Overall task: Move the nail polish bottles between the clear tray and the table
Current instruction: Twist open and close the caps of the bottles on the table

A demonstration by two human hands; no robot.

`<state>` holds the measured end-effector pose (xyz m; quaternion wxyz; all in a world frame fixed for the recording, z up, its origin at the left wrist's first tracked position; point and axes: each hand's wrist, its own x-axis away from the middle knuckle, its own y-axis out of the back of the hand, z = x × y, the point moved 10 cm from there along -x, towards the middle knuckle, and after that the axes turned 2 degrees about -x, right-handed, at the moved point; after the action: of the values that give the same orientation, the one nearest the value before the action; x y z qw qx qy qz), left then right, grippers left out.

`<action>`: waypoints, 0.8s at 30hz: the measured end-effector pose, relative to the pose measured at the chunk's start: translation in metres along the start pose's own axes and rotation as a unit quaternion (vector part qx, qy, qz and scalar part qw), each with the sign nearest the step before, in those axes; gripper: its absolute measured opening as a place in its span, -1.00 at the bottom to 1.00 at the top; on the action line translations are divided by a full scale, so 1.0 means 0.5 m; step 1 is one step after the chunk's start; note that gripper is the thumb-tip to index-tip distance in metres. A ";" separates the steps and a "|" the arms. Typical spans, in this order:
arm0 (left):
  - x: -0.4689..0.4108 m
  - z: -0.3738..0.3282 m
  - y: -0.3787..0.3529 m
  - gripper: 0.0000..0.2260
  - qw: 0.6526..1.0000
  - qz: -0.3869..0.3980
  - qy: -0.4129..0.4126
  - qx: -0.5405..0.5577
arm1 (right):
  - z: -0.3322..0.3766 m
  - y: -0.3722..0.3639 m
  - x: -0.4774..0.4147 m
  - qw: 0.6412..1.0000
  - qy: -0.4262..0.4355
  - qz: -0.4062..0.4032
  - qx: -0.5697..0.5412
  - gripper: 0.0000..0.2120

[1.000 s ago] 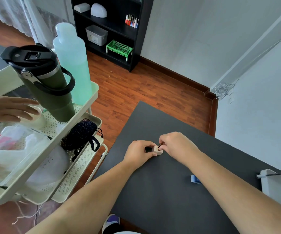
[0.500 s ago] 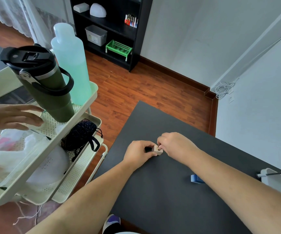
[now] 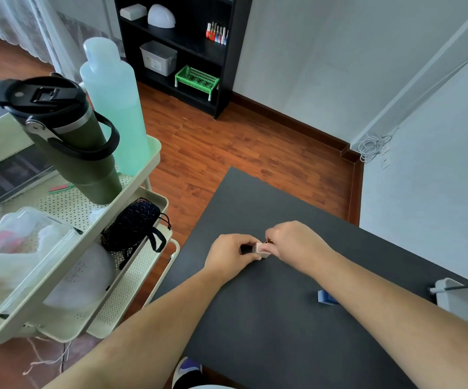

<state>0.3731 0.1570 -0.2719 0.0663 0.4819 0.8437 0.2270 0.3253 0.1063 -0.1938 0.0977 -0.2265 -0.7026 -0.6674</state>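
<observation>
On the dark table [image 3: 269,318] both my hands meet over a small beige nail polish bottle [image 3: 259,249] with a black cap. My left hand [image 3: 231,255] pinches the black cap end on the left. My right hand [image 3: 291,245] grips the beige body from the right, and a small brown bit shows at its fingertips. A small blue object [image 3: 325,298] lies on the table beside my right forearm. No clear tray is identifiable on the table.
A pale green trolley [image 3: 143,175] stands left of the table with a dark green tumbler [image 3: 67,141], a big pale green bottle [image 3: 115,105], a clear plastic box [image 3: 22,254] and a dark pouch [image 3: 131,226]. A black shelf [image 3: 176,46] holds several nail polish bottles [image 3: 216,32]. A white container [image 3: 463,299] sits at the table's right edge.
Another person's hand that rested on the trolley's top shelf has left the view. My two hands have stayed on the beige bottle with only small finger shifts.
</observation>
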 end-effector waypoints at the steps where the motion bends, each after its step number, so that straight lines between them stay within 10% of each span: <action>1: 0.000 0.000 0.001 -0.87 1.000 -0.001 0.001 0.000 | -0.004 0.006 0.003 0.999 -0.007 -0.006 -0.034 -0.69; 24: -0.001 0.002 0.000 -0.83 1.000 -0.007 -0.006 0.000 | -0.007 -0.006 0.009 0.996 0.029 -0.032 -0.079 -0.82</action>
<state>0.3734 0.1570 -0.2727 0.0731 0.4777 0.8464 0.2239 0.3194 0.1035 -0.1942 0.0788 -0.1912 -0.6516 -0.7298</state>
